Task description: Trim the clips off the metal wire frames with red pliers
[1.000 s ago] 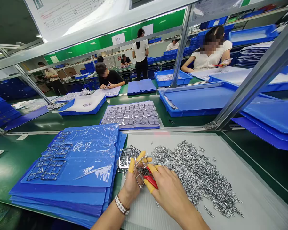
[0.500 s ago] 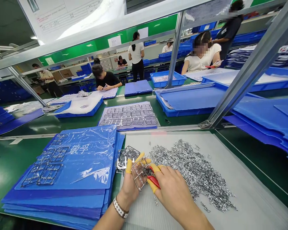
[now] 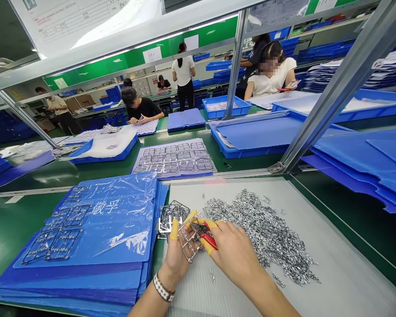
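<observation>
My left hand (image 3: 175, 259), palm up with yellow finger covers, is closed on a small silver sprue frame (image 3: 185, 241) with little parts inside it. My right hand (image 3: 234, 248), also with yellow covers, is wrapped round red-handled nippers (image 3: 209, 241). Their jaws point at the sprue frame's right side; the tips are partly hidden by fingers and parts. Just behind my left hand lies a heap of dark and silver sprue frames (image 3: 172, 212). To the right spreads a big pile of small silver parts (image 3: 260, 233) on a pale sheet (image 3: 320, 246).
On the left, several sprue frames (image 3: 64, 242) rest on stacked blue sheets (image 3: 119, 237). Beyond the rail, a board (image 3: 145, 176) bears rows of sprue frames. A slanting metal post (image 3: 330, 88) rises at the right near a blue tray (image 3: 231, 153). Co-workers sit and stand farther back.
The view has shifted slightly, and most things sit a little farther left. My hands keep their grips on the sprue frame and nippers. A standing co-worker at the back right has moved left.
</observation>
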Motion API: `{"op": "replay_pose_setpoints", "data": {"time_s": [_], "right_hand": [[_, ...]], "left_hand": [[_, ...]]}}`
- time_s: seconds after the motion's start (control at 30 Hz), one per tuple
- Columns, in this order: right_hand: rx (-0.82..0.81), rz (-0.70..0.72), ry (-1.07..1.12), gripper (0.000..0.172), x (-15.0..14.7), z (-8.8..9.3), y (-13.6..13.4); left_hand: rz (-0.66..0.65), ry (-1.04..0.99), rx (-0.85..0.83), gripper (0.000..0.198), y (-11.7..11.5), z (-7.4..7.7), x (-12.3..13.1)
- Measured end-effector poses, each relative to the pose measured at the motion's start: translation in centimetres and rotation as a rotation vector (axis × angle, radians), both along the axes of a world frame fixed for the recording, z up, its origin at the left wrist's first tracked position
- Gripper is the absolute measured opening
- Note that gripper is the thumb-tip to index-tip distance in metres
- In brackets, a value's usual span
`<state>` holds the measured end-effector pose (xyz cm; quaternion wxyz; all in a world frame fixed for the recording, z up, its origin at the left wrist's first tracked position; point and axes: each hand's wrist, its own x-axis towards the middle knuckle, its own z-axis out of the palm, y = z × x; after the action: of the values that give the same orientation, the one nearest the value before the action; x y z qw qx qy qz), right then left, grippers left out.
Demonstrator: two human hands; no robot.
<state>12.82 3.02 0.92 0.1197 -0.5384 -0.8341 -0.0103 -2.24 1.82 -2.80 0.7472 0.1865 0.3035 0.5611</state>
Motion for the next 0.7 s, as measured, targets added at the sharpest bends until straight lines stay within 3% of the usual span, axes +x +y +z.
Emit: {"op": "replay_pose_setpoints", "data": {"time_s": [0.23,0.5,0.7], "right_hand": [[-0.068,-0.022,-0.058,0.023,-0.2,0.5,0.0],[-0.011,-0.046,-0.014,0.021,0.5,0.2,-0.8],[-0.094,-0.060,-0.025,0.011,0.5,-0.4,-1.3]], "left_hand": [[0.055,0.173,0.024,0.058,-0.3,-0.4,0.1],[-0.011,-0.079,-0.006,0.061,0.2,0.5,-0.3],[0.011,-0.136,-0.004,0.061,0.3,0.5,-0.5]]}}
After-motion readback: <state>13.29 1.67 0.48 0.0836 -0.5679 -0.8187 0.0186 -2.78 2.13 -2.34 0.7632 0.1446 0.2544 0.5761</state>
